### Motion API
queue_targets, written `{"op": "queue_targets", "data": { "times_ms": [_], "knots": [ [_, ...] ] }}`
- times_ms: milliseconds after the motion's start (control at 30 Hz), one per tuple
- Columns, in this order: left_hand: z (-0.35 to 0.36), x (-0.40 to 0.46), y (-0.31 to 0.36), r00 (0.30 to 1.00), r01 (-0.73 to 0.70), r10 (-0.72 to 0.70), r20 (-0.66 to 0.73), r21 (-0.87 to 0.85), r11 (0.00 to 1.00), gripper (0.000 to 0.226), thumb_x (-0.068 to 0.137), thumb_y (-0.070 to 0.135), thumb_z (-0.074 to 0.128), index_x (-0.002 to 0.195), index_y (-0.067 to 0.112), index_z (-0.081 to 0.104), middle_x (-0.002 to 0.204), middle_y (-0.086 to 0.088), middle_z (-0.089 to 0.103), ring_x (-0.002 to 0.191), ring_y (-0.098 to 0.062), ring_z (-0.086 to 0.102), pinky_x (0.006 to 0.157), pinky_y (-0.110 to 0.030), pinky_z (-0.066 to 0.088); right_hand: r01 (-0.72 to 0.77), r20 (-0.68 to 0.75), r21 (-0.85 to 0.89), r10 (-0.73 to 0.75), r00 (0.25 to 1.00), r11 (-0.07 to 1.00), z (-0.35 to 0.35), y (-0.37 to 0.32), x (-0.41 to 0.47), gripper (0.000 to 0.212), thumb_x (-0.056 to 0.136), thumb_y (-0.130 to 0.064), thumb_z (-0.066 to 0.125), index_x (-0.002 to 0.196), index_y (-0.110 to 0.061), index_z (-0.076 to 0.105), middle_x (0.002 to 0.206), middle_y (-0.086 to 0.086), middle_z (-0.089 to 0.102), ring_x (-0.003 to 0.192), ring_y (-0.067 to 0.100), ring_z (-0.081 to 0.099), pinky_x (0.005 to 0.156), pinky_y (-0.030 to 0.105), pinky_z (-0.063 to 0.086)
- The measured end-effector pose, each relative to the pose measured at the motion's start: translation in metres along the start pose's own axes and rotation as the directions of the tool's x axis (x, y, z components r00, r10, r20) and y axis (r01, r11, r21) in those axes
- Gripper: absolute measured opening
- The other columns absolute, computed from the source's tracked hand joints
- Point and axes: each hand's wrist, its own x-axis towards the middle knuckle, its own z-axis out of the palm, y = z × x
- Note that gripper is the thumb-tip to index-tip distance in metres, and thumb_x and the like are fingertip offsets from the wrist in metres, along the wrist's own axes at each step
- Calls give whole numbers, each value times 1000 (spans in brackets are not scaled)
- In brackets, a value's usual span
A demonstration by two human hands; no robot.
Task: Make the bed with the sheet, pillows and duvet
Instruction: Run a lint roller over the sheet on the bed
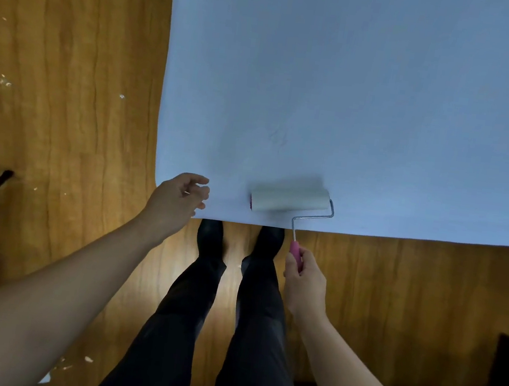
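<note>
I see the pale blue sheet filling the upper right of the frame, drawn flat over the bed with its corner at lower centre, so I judge the sheet step is nearly finished and this is a tidy-up pass. The wooden floor takes the left and bottom, with white scraps scattered at far left. My 2 dark-trousered legs stand at bottom centre, toes tucked under the sheet's edge to get close. The lint roller lies on the sheet near that edge, blurred, probably rolling. My right hand clasps its pink handle, fingers wrapped round it. My left hand rests at the sheet's corner, fingers loosely curled and grasping nothing, likely steadying the cloth.
</note>
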Motion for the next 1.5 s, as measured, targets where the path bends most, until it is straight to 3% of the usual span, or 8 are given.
{"op": "queue_targets", "data": {
  "times_ms": [67,267,400,533,767,900,1233,1500],
  "knots": [
    [1,6,2,1000,-7,7,0,-4,1000,22,98,23,55,119,23,61,104,-1,69,91,-13,68,84,-36,55,-13,24,22,13,1000,1000,2,-7,6,16,102,-40,47,114,-34,56,86,-2,65,72,10,62,63,25,50],
    [4,28,10,999,-29,28,-20,-15,999,25,98,22,55,121,20,61,105,-2,69,92,-15,67,83,-34,55,-7,8,90,6,1000,996,10,-40,35,18,102,-37,48,89,-29,58,78,2,62,64,13,55,61,32,50],
    [3,40,14,999,-30,29,-40,-15,999,25,98,22,55,121,19,61,105,-2,68,93,-16,67,83,-34,55,48,9,82,-49,999,996,13,-66,57,19,102,-38,46,85,-39,53,83,3,66,74,19,62,69,38,54],
    [2,45,18,998,-38,37,-47,-10,999,25,98,21,54,122,17,61,106,-5,68,92,-16,67,84,-35,55,92,-2,67,-92,996,994,17,-98,86,21,102,-39,45,82,-38,52,82,4,65,73,22,61,73,44,56],
    [1,43,18,997,-48,46,-63,-31,998,23,98,20,54,120,18,61,105,-6,68,92,-16,67,83,-33,54,100,21,104,-103,994,990,11,-163,132,19,99,-37,45,88,-29,58,78,8,58,59,24,49,46,28,40],
    [1,40,17,996,-56,53,-69,-42,998,22,98,19,54,118,19,61,105,-4,68,92,-15,67,83,-33,55,111,26,112,-115,993,987,8,-189,144,21,100,-32,44,102,-18,60,77,10,59,56,24,48,47,28,41],
    [3,29,17,996,-75,71,-56,-73,994,19,98,20,55,116,22,61,105,-6,68,91,-15,67,83,-34,54,72,53,122,-79,995,990,7,-124,92,18,101,-41,45,87,-37,55,76,5,60,54,16,51,49,27,42],
    [13,16,14,997,-73,70,-40,-59,996,22,98,20,54,119,20,61,107,-6,68,91,-15,67,84,-36,54,51,61,83,-56,997,995,11,-56,52,13,101,-45,45,91,-47,53,82,-1,66,71,15,61,72,40,55]
  ]
}}
